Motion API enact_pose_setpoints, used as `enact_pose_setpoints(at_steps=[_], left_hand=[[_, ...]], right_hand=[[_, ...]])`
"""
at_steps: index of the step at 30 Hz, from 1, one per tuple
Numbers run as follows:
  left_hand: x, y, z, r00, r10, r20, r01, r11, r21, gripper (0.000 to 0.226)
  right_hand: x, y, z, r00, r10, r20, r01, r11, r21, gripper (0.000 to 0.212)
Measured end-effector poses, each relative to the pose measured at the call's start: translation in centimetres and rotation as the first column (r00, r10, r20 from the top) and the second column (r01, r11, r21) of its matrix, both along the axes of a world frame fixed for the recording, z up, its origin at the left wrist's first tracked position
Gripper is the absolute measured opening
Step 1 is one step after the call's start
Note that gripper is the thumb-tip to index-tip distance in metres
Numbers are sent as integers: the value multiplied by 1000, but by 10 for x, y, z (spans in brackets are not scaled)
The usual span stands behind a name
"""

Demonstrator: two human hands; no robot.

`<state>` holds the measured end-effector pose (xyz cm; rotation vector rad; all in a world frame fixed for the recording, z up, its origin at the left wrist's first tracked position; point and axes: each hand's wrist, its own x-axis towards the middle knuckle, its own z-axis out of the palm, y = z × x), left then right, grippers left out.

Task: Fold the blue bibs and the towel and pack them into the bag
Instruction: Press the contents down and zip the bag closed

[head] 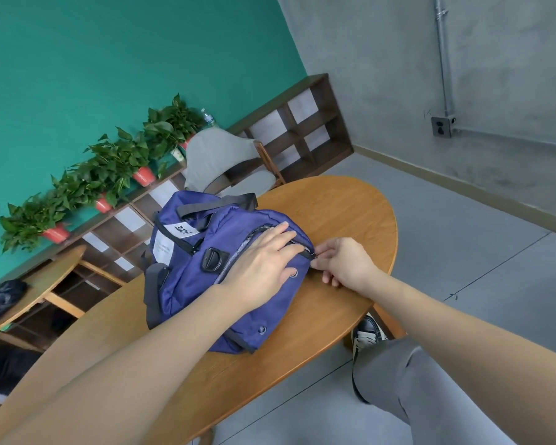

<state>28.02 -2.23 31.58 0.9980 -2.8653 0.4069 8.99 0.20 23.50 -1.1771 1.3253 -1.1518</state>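
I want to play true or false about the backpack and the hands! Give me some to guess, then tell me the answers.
1. The blue backpack lies on a wooden table. True.
2. The left hand rests flat on the backpack. True.
3. The right hand holds a towel. False: it pinches the zipper pull at the backpack's end.
4. Blue bibs lie on the table. False: none are in sight.
5. Potted plants stand on the shelf. True.

Navy-blue bag point(187, 284) with black straps, white label, on tan-wood table point(350, 213).
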Motion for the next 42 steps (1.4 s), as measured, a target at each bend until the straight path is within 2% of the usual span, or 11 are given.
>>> enact_pose_setpoints(at_steps=[3,6,9,11,15,20,25,30,35,42], left_hand=[[-4,-3,0,1000,7,-18,-7,1000,7,48],[-11,-6,0,999,17,-45,-15,999,32,47],[-19,-9,2,998,32,-57,-28,998,58,45],[-24,-14,3,997,42,-70,-36,995,88,42],[-36,-24,10,996,84,-40,-77,985,155,27],[-50,-31,35,983,28,181,-65,977,204,12],[-65,-40,68,969,-11,249,-50,971,236,5],[-65,-49,72,959,-53,277,-22,966,259,9],[-56,-52,69,949,-75,305,-12,962,272,11],[-51,-52,62,935,-110,337,31,972,231,8]], right_hand=[[-2,6,-2,987,-91,131,97,995,-37,12],[-4,8,-3,952,-88,294,112,992,-66,5],[-6,9,-5,907,-36,419,87,991,-105,8],[-7,10,-5,900,-4,436,72,988,-140,12],[-7,11,-7,905,23,424,60,982,-180,26],[-8,10,-4,916,101,388,-7,971,-238,40],[0,-3,-8,931,75,357,8,974,-225,31],[17,-18,-6,923,64,380,35,968,-249,26],[25,-24,-5,970,2,241,58,969,-239,24],[26,-26,-8,998,5,68,12,969,-245,15]])
